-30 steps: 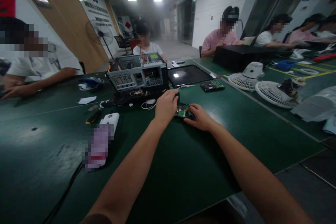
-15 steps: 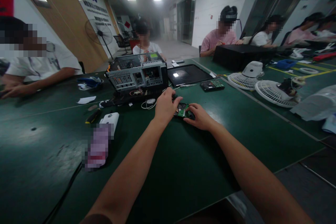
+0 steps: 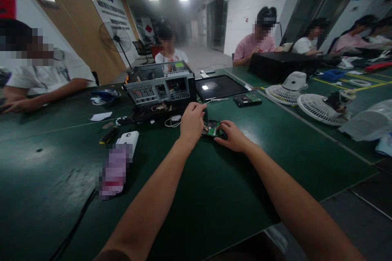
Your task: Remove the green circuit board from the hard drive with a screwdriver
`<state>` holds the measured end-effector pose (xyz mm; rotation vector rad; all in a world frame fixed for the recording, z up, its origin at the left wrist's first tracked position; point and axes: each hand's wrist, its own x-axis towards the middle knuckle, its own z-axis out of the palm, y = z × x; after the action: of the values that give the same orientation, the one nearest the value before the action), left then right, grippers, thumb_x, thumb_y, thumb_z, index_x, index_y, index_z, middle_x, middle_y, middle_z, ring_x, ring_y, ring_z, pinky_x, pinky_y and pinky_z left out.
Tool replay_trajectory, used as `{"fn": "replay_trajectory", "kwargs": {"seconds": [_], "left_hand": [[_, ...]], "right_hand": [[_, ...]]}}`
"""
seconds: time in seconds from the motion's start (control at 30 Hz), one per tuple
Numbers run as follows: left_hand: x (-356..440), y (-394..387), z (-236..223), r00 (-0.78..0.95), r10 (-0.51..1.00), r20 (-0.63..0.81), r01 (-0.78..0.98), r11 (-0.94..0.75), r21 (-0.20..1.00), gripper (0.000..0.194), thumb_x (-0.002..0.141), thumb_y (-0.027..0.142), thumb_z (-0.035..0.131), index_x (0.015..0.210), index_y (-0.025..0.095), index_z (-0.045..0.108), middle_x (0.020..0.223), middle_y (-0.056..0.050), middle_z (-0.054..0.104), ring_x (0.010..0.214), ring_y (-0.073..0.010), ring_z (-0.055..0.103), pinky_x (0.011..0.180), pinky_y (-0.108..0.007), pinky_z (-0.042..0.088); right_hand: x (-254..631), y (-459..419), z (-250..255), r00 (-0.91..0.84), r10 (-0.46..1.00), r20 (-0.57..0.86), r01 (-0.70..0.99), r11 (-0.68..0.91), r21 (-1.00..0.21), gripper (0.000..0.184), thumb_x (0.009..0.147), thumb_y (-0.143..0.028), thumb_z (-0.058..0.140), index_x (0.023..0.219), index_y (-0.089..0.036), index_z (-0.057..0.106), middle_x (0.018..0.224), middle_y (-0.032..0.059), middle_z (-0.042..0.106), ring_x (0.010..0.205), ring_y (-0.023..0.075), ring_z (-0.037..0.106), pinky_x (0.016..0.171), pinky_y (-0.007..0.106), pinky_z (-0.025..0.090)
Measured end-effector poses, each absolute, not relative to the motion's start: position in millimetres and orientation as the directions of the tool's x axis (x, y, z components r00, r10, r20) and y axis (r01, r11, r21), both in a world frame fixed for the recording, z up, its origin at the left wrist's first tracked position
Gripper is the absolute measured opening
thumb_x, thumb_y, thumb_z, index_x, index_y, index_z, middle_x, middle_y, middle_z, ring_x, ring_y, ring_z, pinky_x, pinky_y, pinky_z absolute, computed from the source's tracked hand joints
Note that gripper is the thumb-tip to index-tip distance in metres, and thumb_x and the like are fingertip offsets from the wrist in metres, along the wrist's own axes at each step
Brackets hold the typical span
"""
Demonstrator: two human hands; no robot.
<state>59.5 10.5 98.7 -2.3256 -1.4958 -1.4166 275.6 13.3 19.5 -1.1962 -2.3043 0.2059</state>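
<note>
A hard drive [image 3: 212, 131] lies on the green table with its green circuit board facing up. My right hand [image 3: 232, 135] grips its right end, thumb on the near edge and fingers on the far side. My left hand [image 3: 192, 123] is closed just above its left end, fingers pinched together. Whatever my left fingers hold is hidden behind them. An opened computer case [image 3: 161, 89] lies on its side beyond my left hand.
Past my right hand lie a second hard drive [image 3: 247, 99] and a black panel [image 3: 225, 87]. White fan parts [image 3: 321, 109] stand at right. A yellow-and-black handled tool [image 3: 109, 135] and a white-and-purple object [image 3: 118, 165] lie at left. Co-workers sit around the table.
My left hand has turned slightly and its fingers have closed in; the dark thing seen by its fingertips is now hidden. My right hand and the hard drive have stayed in place.
</note>
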Motion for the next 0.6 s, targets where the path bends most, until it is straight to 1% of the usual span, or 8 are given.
{"fn": "replay_trajectory", "kwargs": {"seconds": [0.07, 0.17, 0.3, 0.43, 0.53, 0.6], "left_hand": [[60.0, 10.8, 98.2, 0.141, 0.702, 0.698, 0.722, -0.556, 0.413, 0.034, 0.091, 0.004, 0.052, 0.116, 0.022, 0.066, 0.115, -0.008, 0.067, 0.108, -0.023, 0.065, 0.096, -0.039, 0.054], [61.6, 11.4, 96.0, 0.137, 0.702, 0.699, 0.698, -0.569, 0.434, 0.031, 0.09, 0.007, 0.057, 0.117, 0.02, 0.064, 0.117, -0.009, 0.069, 0.107, -0.0231, 0.066, 0.098, -0.04, 0.053], [63.6, 12.7, 92.0, 0.109, 0.72, 0.686, 0.667, -0.565, 0.486, 0.024, 0.09, 0.018, 0.066, 0.113, 0.018, 0.061, 0.111, -0.01, 0.069, 0.097, -0.0216, 0.069, 0.091, -0.039, 0.056], [64.1, 14.6, 89.3, 0.057, 0.732, 0.679, 0.644, -0.547, 0.535, 0.029, 0.086, 0.025, 0.074, 0.107, 0.019, 0.057, 0.106, -0.009, 0.068, 0.096, -0.022, 0.069, 0.087, -0.039, 0.057], [63.8, 14.8, 89.4, 0.033, 0.74, 0.672, 0.636, -0.534, 0.557, 0.031, 0.083, 0.027, 0.077, 0.103, 0.02, 0.054, 0.104, -0.008, 0.068, 0.096, -0.022, 0.068, 0.084, -0.038, 0.057], [63.5, 13.8, 91.0, 0.04, 0.736, 0.676, 0.641, -0.538, 0.547, 0.027, 0.085, 0.025, 0.075, 0.101, 0.02, 0.053, 0.103, -0.008, 0.067, 0.097, -0.0218, 0.067, 0.084, -0.038, 0.056]], "right_hand": [[275.5, 13.3, 19.3, -0.471, 0.793, 0.386, 0.713, 0.6, -0.363, 0.041, 0.085, -0.047, 0.07, 0.118, -0.024, 0.063, 0.133, 0.0132, 0.054, 0.126, 0.0313, 0.052, 0.109, 0.051, 0.043], [275.4, 13.3, 19.0, -0.47, 0.793, 0.387, 0.716, 0.599, -0.359, 0.041, 0.085, -0.047, 0.07, 0.119, -0.024, 0.063, 0.133, 0.0131, 0.054, 0.125, 0.0313, 0.053, 0.109, 0.051, 0.043], [275.2, 13.2, 19.2, -0.471, 0.794, 0.384, 0.722, 0.597, -0.35, 0.042, 0.085, -0.048, 0.07, 0.118, -0.023, 0.063, 0.132, 0.0142, 0.054, 0.125, 0.0319, 0.052, 0.109, 0.052, 0.043], [275.0, 13.0, 19.5, -0.469, 0.795, 0.385, 0.723, 0.596, -0.351, 0.042, 0.085, -0.047, 0.071, 0.118, -0.023, 0.063, 0.133, 0.0139, 0.054, 0.125, 0.032, 0.052, 0.108, 0.052, 0.043], [275.1, 13.1, 18.8, -0.465, 0.794, 0.391, 0.723, 0.595, -0.35, 0.043, 0.084, -0.047, 0.071, 0.118, -0.023, 0.062, 0.133, 0.0144, 0.054, 0.125, 0.0321, 0.052, 0.108, 0.051, 0.043], [275.1, 13.1, 18.3, -0.464, 0.793, 0.394, 0.723, 0.597, -0.349, 0.043, 0.085, -0.048, 0.071, 0.118, -0.022, 0.062, 0.133, 0.0148, 0.054, 0.125, 0.032, 0.052, 0.108, 0.051, 0.043]]}}
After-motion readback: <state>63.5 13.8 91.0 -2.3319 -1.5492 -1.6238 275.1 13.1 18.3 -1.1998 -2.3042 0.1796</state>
